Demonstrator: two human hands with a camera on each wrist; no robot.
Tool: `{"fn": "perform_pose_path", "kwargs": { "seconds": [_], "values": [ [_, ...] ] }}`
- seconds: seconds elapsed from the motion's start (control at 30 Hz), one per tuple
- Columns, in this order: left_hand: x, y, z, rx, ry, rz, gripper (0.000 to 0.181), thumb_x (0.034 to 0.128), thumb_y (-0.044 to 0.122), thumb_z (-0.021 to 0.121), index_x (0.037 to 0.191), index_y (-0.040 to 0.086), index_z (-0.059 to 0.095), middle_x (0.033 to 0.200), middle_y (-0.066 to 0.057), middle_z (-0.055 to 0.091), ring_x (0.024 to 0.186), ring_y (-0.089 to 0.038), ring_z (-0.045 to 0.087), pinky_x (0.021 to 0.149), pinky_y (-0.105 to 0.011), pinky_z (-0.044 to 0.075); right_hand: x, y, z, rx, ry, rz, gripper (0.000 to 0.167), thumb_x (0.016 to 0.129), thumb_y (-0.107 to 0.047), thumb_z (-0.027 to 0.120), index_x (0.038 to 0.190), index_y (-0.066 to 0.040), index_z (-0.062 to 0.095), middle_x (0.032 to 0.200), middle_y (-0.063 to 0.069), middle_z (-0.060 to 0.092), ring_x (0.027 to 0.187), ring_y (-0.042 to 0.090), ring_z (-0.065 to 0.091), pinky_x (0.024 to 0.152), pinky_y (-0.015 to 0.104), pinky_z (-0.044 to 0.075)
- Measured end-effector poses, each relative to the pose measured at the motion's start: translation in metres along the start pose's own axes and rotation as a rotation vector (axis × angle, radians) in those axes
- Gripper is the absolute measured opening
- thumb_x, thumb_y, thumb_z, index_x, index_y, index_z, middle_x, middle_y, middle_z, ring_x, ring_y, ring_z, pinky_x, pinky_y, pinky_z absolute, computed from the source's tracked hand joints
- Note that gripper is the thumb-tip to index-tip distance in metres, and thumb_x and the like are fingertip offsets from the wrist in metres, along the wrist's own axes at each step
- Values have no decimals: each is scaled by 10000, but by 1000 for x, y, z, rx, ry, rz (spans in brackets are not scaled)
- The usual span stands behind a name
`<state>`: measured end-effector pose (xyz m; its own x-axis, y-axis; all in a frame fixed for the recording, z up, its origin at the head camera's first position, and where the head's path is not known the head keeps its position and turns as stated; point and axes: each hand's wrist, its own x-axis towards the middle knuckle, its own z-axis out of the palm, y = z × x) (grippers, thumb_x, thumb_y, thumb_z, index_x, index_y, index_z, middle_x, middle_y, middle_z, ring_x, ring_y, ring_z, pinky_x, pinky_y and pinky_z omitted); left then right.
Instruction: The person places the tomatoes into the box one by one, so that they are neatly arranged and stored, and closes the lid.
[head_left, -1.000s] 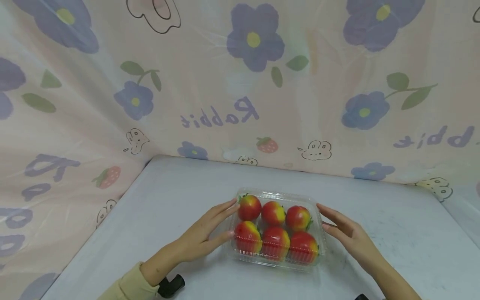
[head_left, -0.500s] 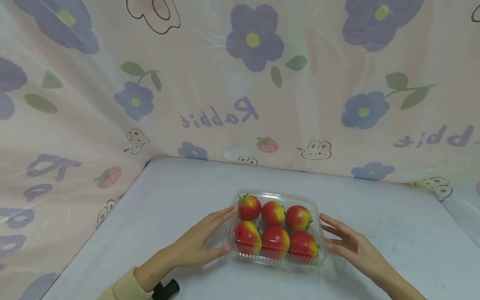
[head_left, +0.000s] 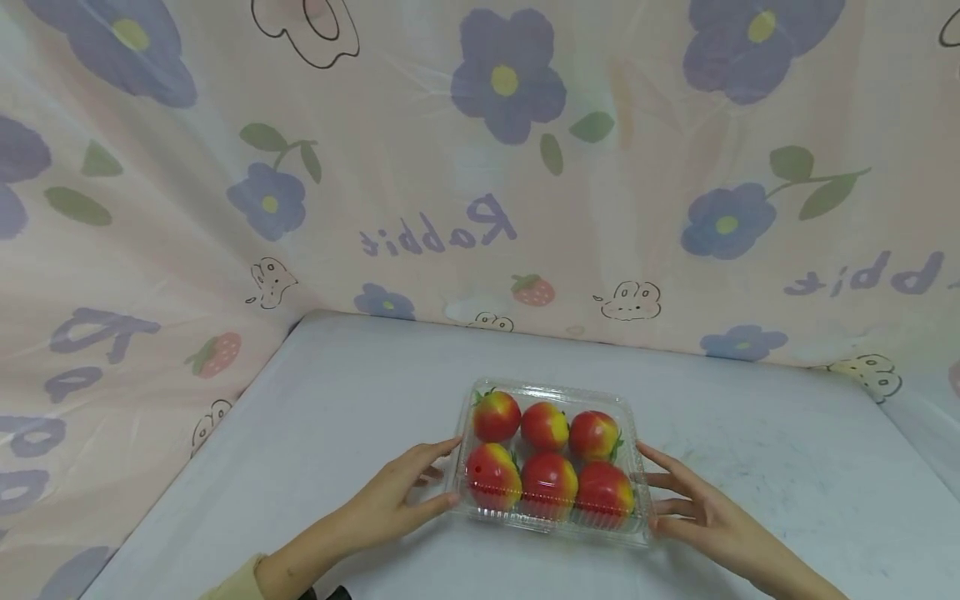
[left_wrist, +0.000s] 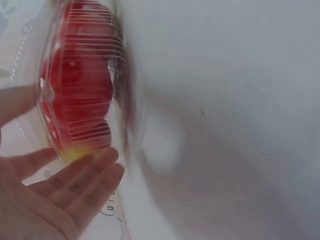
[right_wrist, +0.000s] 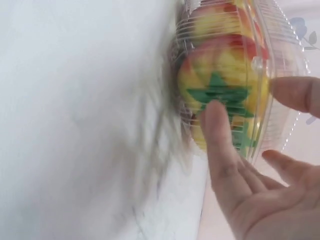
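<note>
A clear plastic clamshell box (head_left: 555, 533) holds several red-and-yellow tomato-like fruits (head_left: 550, 483) with green, star-shaped tops. It lies between my two hands on the table. At its left end is my left hand (head_left: 390, 500), fingers spread; in the left wrist view the thumb touches the rim and the other fingers (left_wrist: 92, 187) lie along the side wall. My right hand (head_left: 708, 521) touches the opposite end with extended fingers. One right fingertip (right_wrist: 217, 117) rests against the ribbed wall in front of a green top (right_wrist: 217, 92). The lid looks shut.
The white table (head_left: 360, 375) is bounded at the back and left by a hanging cloth (head_left: 420, 150) printed with flowers, strawberries and rabbits. A small black object (head_left: 339, 593) shows at the bottom edge, beside the left sleeve (head_left: 236, 583).
Both hands have slid toward the near side along the box's ends, and their fingers have moved lower against its walls. The box has stayed nearly in place.
</note>
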<state>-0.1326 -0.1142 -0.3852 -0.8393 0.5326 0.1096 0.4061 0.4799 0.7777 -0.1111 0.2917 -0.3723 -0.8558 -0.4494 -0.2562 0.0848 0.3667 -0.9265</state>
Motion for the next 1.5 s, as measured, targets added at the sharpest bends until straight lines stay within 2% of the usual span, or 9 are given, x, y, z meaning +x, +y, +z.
{"fn": "perform_pose_path", "kwargs": {
  "seconds": [0.2, 0.33, 0.47, 0.7, 0.93, 1.0, 1.17, 1.33, 1.5],
  "values": [
    [1, 5, -2, -181, -36, -49, 626, 892, 228, 683, 1433, 78, 407, 966, -43, 653, 817, -67, 632, 725, -211, 556, 0, 1, -2, 55, -33, 54, 761, 981, -171, 529, 1543, -141, 15, 1252, 229, 502, 969, 261, 658, 758, 392, 581],
    [4, 8, -4, -323, -66, -123, 655, 872, 135, 699, 1441, 57, 383, 949, -77, 645, 760, -139, 658, 668, -247, 571, 0, 1, -3, 103, -57, 111, 776, 978, -186, 527, 1541, -142, -6, 1103, 130, 594, 938, 257, 656, 702, 402, 587],
    [5, 8, -5, -460, -94, -187, 673, 867, 68, 687, 1454, 55, 359, 895, -107, 658, 743, -236, 676, 665, -304, 586, -2, 3, -4, 156, -121, 88, 792, 983, -145, 505, 1535, -146, -64, 1013, 133, 649, 939, 265, 661, 652, 359, 582],
    [4, 4, -2, -640, -134, -248, 683, 881, 36, 650, 1472, 83, 311, 865, -205, 670, 691, -184, 684, 668, -327, 594, -1, 6, -3, 256, -189, 76, 794, 997, -110, 467, 1519, -160, -129, 989, 104, 656, 939, 250, 660, 635, 294, 572],
    [8, 1, 5, -709, -95, -252, 691, 866, -40, 626, 1464, 56, 294, 789, -102, 653, 658, -156, 670, 658, -291, 589, 2, 11, -1, 291, -220, -5, 709, 999, -73, 450, 1461, -457, 74, 954, 76, 614, 879, 181, 647, 607, 281, 574],
    [10, 0, 6, -714, -85, -250, 694, 863, -49, 625, 1464, 48, 293, 784, -106, 653, 650, -158, 669, 650, -294, 590, 3, 11, -1, 261, -201, -27, 703, 996, -73, 459, 1470, -440, 92, 946, 76, 620, 870, 180, 648, 591, 304, 577],
    [12, -1, 3, -642, -71, -238, 685, 863, -18, 636, 1465, 46, 317, 825, -172, 660, 677, -226, 692, 653, -345, 597, 5, 11, -1, 175, -150, -67, 719, 1002, -86, 460, 1540, -212, 0, 987, 107, 657, 901, 205, 655, 596, 399, 583],
    [14, -2, -5, -451, -55, -200, 606, 886, 74, 648, 1437, 64, 396, 910, -138, 655, 719, -292, 689, 615, -356, 591, 6, 14, -4, 37, -83, -150, 676, 994, -72, 476, 1524, -57, 57, 1030, 85, 663, 894, 190, 672, 618, 408, 582],
    [17, -3, -11, -239, 58, -155, 429, 916, 156, 635, 1324, 69, 536, 981, -97, 659, 726, -247, 679, 578, -323, 573, 6, 17, -9, -106, 59, -262, 567, 982, -34, 488, 1489, -2, 238, 1143, -95, 609, 955, 71, 639, 653, 358, 585]
  ]
}}
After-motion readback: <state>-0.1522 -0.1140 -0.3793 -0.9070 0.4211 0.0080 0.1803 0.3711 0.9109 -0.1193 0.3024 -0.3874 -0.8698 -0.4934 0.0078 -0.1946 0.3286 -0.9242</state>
